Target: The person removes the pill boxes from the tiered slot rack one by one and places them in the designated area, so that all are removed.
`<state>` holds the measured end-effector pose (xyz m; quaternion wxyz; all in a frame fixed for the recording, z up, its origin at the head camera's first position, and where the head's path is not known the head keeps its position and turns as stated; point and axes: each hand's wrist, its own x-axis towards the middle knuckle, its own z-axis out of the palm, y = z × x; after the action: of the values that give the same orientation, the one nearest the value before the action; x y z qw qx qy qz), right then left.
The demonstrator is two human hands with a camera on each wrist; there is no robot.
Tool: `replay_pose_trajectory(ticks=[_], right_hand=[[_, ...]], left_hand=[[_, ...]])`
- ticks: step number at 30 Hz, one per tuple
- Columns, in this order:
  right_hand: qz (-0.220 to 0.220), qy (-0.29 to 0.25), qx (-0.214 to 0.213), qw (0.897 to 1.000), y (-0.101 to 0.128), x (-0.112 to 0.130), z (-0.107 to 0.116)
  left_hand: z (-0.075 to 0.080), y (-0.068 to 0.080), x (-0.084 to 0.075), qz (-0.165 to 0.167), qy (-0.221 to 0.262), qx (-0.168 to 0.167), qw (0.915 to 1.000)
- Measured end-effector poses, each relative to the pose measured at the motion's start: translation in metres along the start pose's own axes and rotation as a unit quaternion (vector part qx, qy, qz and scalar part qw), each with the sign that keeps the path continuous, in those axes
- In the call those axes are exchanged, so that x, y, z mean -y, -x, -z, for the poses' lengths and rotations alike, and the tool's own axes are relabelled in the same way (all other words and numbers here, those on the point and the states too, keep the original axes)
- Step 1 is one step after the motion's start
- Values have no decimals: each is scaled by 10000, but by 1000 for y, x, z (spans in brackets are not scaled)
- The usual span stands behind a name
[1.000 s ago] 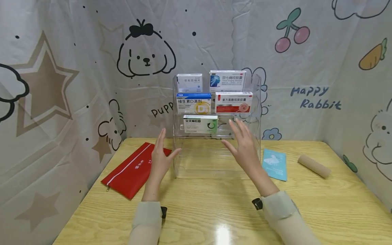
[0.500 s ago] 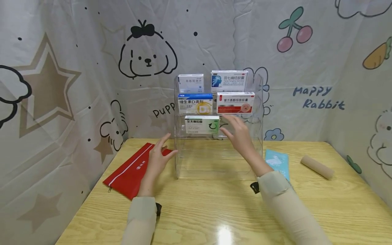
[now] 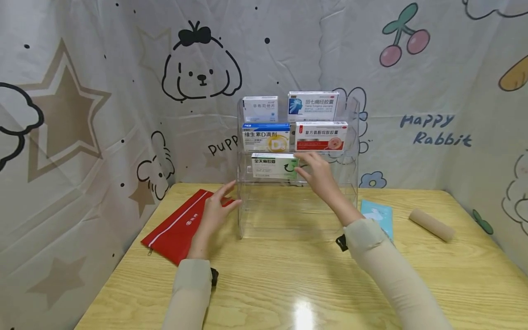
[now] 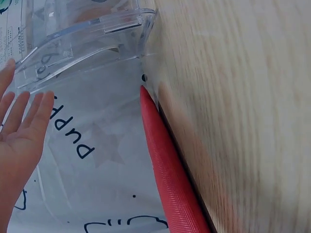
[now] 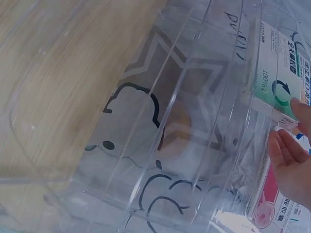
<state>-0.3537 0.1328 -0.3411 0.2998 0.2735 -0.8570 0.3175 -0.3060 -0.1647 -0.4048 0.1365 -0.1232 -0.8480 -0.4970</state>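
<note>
My left grip (image 3: 216, 208) spreads at eight o'clock of the rack (image 3: 284, 220); I cannot tell whether my right grip (image 3: 318, 172) holds the green box (image 3: 270, 167).

cloth-walled booth (image 3: 264, 68), wooden table (image 3: 264, 279)

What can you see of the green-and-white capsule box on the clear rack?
The green-and-white capsule box looks like printed cardboard and appears closed. Its front is mostly white, greener toward the right, with black Chinese lettering and a curved arrow. It sits long side down, front facing the head camera, on the left of the third tier down of the clear rack, below the vitamin D box. The right grip is at its right end; whether it touches is hard to tell.
</note>
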Motion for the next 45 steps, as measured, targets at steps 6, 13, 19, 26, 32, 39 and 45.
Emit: replay_pose_trajectory(ticks=[6, 13, 19, 26, 32, 39, 45], right_hand=[[107, -120, -70, 9998, -3, 1, -3], [-280, -540, 21, 9981, -8, 1, -6], [-717, -884, -27, 9935, -10, 1, -9], [-834, -1014, -156, 9912, -9, -1, -12], [-833, -1154, -225, 9896, -7, -1, -12], [-903, -1114, -346, 9891, -7, 0, -9], [-829, -1234, -785, 9858, -7, 1, -5]], left_hand=[[4, -2, 2, 171, 467, 379, 9980], [6, -6, 0, 393, 695, 598, 9950], [5, -7, 2, 295, 627, 667, 9954], [5, -6, 7, 197, 682, 707, 9950], [5, -6, 5, 170, 730, 710, 9947], [5, -4, 5, 222, 726, 719, 9945], [6, -2, 6, 237, 720, 724, 9945]])
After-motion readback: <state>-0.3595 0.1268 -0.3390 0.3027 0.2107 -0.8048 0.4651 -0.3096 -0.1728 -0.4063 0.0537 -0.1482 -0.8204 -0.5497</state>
